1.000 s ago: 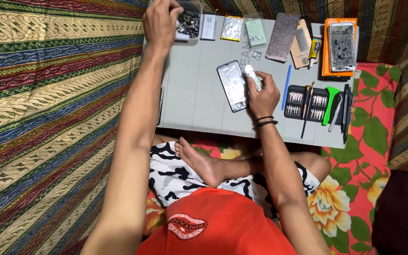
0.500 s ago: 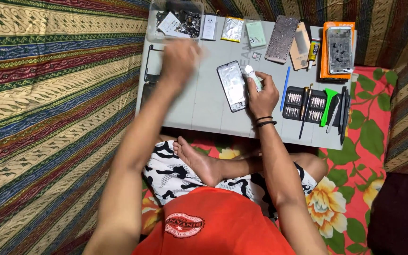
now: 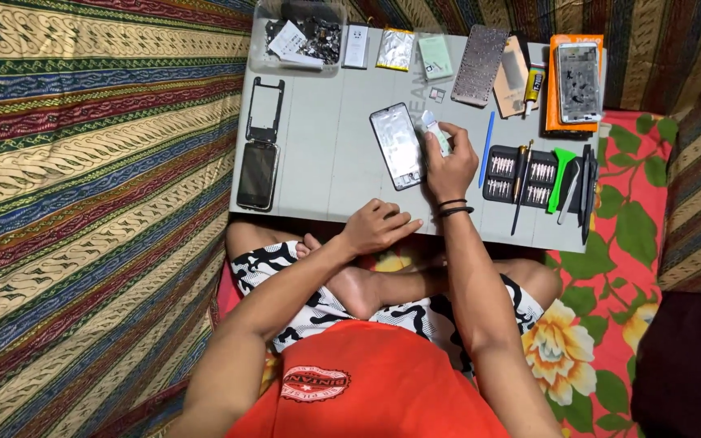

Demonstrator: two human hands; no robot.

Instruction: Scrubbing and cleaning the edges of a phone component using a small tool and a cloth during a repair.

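— Phone (image 3: 397,146) flat on grey table (image 3: 326,162), centre of frame, long axis running top to bottom, tilted slightly left at the top.
— Right hand (image 3: 448,162) touching its right edge, closed around small white tube (image 3: 434,131), tip pointing up-left over the screen.
— Left hand (image 3: 376,227)?
— Lower centre, at the table's near edge, fingers loosely curled, holding nothing visible, just below the phone.
— Nearer one?
— Right, clearly; phone immediately left of it, above the left hand.
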